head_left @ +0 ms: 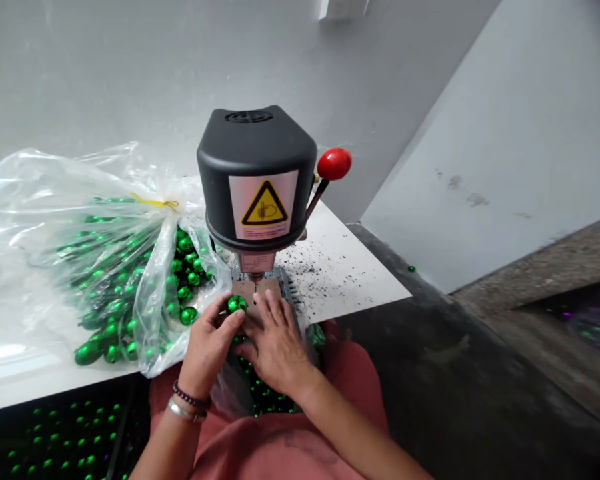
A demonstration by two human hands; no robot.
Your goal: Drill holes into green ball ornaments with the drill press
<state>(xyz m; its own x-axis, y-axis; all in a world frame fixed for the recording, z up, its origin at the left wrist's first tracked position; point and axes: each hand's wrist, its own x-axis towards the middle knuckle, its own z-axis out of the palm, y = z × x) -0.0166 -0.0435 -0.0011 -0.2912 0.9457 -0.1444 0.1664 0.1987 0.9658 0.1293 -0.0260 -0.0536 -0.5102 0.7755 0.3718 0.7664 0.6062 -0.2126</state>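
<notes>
A shiny green ball (237, 304) is held between the thumb and fingers of my left hand (213, 337), at the front of the machine's base plate. My right hand (279, 343) lies just to the right with its fingers spread over the plate (245, 291), holding nothing. Above both hands stands a small drill press with a dark grey housing (257, 153), a yellow warning label and a red-knobbed lever (334, 164). Its bit points down at the plate. Below my hands, more green balls (267, 393) show near my lap.
A clear plastic bag (105, 247) full of green balls lies open on the white table (350, 267) at the left. Dark shavings are scattered right of the machine. A dark tray (55, 433) of green balls is at lower left.
</notes>
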